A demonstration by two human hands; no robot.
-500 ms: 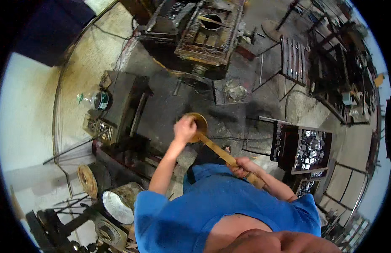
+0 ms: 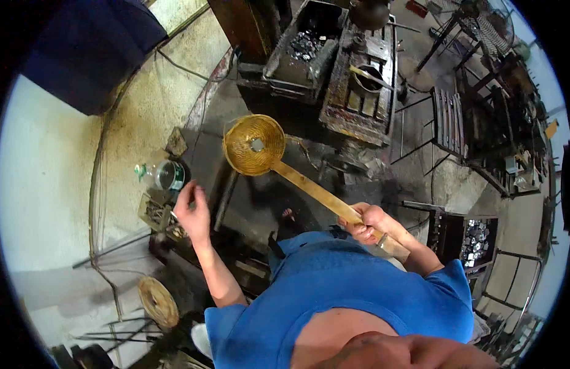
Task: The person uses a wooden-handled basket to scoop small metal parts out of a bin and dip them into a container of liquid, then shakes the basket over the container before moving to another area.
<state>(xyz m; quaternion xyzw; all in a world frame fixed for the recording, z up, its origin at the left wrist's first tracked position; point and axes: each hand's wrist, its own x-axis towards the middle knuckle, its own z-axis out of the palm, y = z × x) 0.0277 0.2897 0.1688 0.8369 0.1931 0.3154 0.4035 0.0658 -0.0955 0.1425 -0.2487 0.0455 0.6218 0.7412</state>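
step in hand, prob: right hand (image 2: 368, 222) holds a long wooden-handled strainer ladle (image 2: 255, 145) out over the dark floor, centre of frame, w/ one small grey metal piece (image 2: 257, 145) sitting in the woven bowl. right fingers wrapped tight round the handle, lower right of centre, arm bent, elbow back toward the blue shirt (image 2: 352, 295). left hand (image 2: 192, 212) is off at centre left, raised, wrist cocked, fingers half curled; looks like thumb + forefinger pinch something thin and pale but too small to tell for sure. it hovers just above a small box of metal bits (image 2: 154, 211), near a clear bottle w/ green label (image 2: 164, 174). ladle bowl well apart from left hand. next move prob needs the ladle kept level so the piece doesn't slide out. furnace block w/ coals (image 2: 309, 46) upper centre.
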